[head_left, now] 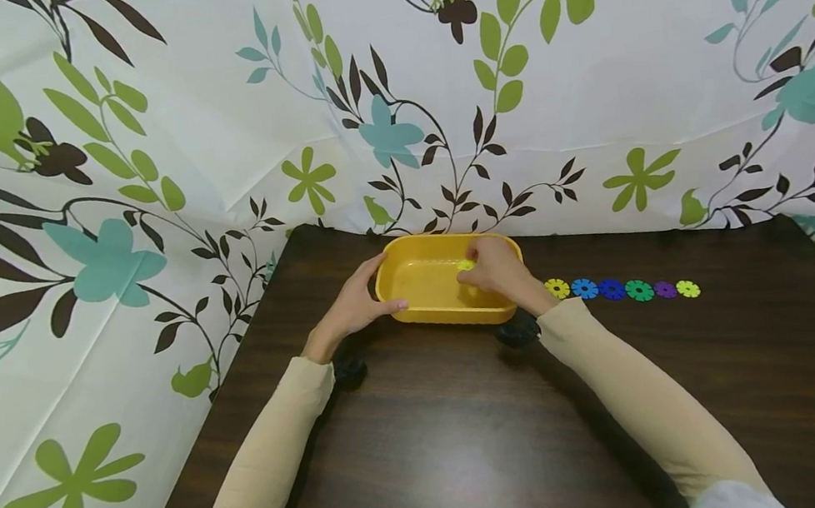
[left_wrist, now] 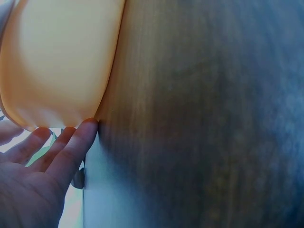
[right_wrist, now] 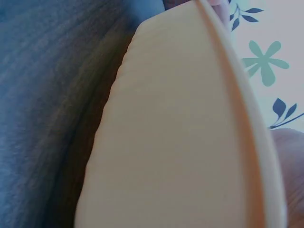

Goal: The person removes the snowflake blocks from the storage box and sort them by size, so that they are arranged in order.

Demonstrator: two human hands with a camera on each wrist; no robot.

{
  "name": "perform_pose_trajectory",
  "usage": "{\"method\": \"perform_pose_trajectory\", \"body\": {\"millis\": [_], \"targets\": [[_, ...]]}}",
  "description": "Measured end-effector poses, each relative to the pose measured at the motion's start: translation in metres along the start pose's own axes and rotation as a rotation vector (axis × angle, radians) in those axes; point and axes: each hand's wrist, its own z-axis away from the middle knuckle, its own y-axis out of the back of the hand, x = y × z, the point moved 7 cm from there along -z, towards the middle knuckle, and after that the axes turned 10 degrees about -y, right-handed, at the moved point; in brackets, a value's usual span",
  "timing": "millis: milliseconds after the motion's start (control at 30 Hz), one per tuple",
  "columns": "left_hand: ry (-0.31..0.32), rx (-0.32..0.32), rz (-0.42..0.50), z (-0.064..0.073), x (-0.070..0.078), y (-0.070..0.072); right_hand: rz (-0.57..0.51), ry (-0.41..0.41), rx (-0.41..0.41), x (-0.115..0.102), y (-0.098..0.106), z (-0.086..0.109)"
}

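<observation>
A yellow plastic tray point(head_left: 411, 287) stands toward the back of the dark table. My left hand point(head_left: 357, 300) holds its left end, thumb at the front rim and fingers along the side; in the left wrist view, the fingertips point(left_wrist: 88, 126) touch the tray's end. My right hand point(head_left: 500, 270) reaches over the right end into the tray. Between its thumb and index finger it pinches a small yellow-green notched disc point(head_left: 465, 265), partly hidden by the fingers. The tray's side wall point(right_wrist: 166, 118) fills most of the right wrist view, where little of the right hand shows.
Right of the tray lies a row of several notched discs: yellow point(head_left: 557, 289), light blue point(head_left: 585, 289), dark blue point(head_left: 612, 289), green point(head_left: 639, 290), purple point(head_left: 665, 289) and another yellow one point(head_left: 688, 289). A leaf-patterned cloth point(head_left: 209, 100) hangs behind and left of the table point(head_left: 434, 419).
</observation>
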Motion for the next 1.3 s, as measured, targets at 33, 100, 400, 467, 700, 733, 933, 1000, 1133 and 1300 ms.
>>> {"method": "perform_pose_trajectory", "body": {"millis": [33,100,400,467,700,733,933,1000,1133,1300], "targets": [[0.002,0.001,0.001,0.0,0.0,0.0,-0.015,0.007,0.013,0.002,0.002,0.003],[0.001,0.003,0.003,0.0,0.0,0.0,-0.056,0.021,0.035,0.005,0.008,0.01],[-0.011,-0.007,0.004,0.0,0.001,0.001,-0.132,0.062,0.167,0.026,0.034,0.034],[-0.015,-0.008,0.003,0.0,0.001,0.001,-0.142,0.065,0.187,0.031,0.039,0.039],[-0.017,-0.009,0.001,0.0,0.001,0.0,-0.167,0.062,0.26,0.054,0.06,0.053],[-0.017,-0.01,0.003,0.0,0.001,0.0,-0.167,0.059,0.272,0.058,0.063,0.055],[-0.014,-0.019,0.004,0.0,0.002,0.0,-0.142,0.058,0.36,0.085,0.083,0.07],[-0.015,-0.018,0.003,0.0,0.003,0.0,-0.133,0.052,0.382,0.095,0.09,0.074],[-0.021,-0.014,0.003,0.0,0.003,0.001,-0.117,0.029,0.414,0.117,0.101,0.083],[-0.025,-0.013,0.01,0.0,0.003,0.001,-0.084,0.006,0.458,0.147,0.115,0.094]]}}
